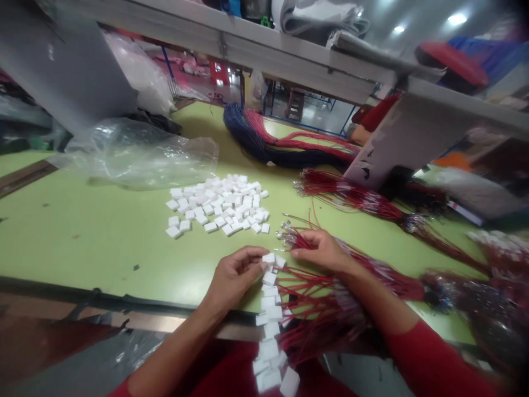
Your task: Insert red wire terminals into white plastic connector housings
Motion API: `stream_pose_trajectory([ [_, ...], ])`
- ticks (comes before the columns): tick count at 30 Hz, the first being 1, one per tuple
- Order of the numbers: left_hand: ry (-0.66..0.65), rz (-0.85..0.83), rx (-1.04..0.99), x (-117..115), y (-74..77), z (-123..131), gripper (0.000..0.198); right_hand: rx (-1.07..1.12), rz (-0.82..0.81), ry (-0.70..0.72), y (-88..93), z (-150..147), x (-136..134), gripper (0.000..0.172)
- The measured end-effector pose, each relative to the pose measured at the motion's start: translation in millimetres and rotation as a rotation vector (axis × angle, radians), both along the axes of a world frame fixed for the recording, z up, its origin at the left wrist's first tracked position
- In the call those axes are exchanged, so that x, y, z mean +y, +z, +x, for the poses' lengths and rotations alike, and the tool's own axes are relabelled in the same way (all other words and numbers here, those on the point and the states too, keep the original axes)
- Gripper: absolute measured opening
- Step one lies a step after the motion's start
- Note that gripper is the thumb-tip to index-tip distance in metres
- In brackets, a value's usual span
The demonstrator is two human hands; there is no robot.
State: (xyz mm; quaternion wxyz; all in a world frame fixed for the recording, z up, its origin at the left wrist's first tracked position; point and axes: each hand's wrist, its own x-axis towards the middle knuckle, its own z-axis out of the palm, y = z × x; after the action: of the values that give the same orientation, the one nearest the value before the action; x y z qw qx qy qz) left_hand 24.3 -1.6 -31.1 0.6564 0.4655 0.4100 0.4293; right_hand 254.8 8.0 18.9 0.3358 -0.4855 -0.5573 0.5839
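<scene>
My left hand [238, 271] is closed, thumb and fingertips pinching a small white connector [268, 258] at the top of a column of white connectors [270, 314]. Red wires [314, 320] run right from that column. Just to the right, my right hand [320, 251] has its fingers closed round the ends of a bundle of red wires, whose metal tips [287, 234] stick out toward the left. A loose pile of white connectors [223, 204] lies on the green table beyond both hands.
A clear plastic bag [140, 154] lies at the back left of the table [95, 237]. Blue and pink wire bundles [281, 149] stretch along the back. More red wire bundles [359, 198] lie at the right, near an upright panel [397, 138]. A shelf [248, 41] spans above.
</scene>
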Motion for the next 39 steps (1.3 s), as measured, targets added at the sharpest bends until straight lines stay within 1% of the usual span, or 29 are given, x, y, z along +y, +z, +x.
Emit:
stream_pose_trajectory([
  [5,0.000,-0.052,-0.086,2,8.3,4,0.021,-0.053,0.071,0.001,0.2,-1,-4,0.023],
  [10,-0.006,-0.141,-0.150,2,12.4,6,0.028,-0.049,0.092,0.040,-0.6,-2,-5,0.026],
  [13,0.003,-0.201,-0.182,2,12.7,3,0.029,-0.030,0.085,0.010,-1.8,-2,-5,0.029],
  [16,-0.007,-0.234,-0.216,3,13.5,0,0.028,-0.033,0.100,-0.032,-1.7,-1,-6,0.028],
  [19,-0.030,-0.239,-0.227,3,13.5,-1,0.026,-0.068,0.141,-0.042,-1.9,-1,-8,0.025],
  [24,-0.020,-0.220,-0.207,1,12.9,2,0.023,-0.116,0.198,-0.010,-3.0,-2,-11,0.024],
  [27,-0.051,-0.209,-0.183,-1,15.0,3,0.032,-0.123,0.218,0.014,-1.1,-5,-11,0.022],
  [29,-0.076,-0.201,-0.143,-2,17.0,3,0.040,-0.103,0.209,0.026,0.7,-7,-11,0.022],
  [30,-0.075,-0.195,-0.120,-2,17.8,3,0.041,-0.089,0.195,0.030,1.4,-7,-11,0.023],
  [35,0.035,-0.154,-0.031,1,17.4,2,0.026,-0.060,0.142,0.015,0.7,-6,-12,0.028],
  [37,0.067,-0.170,-0.043,2,16.5,2,0.022,-0.082,0.140,0.000,-0.2,-5,-12,0.028],
  [39,0.079,-0.219,-0.101,3,16.4,2,0.023,-0.108,0.146,-0.012,-0.8,-4,-12,0.027],
])
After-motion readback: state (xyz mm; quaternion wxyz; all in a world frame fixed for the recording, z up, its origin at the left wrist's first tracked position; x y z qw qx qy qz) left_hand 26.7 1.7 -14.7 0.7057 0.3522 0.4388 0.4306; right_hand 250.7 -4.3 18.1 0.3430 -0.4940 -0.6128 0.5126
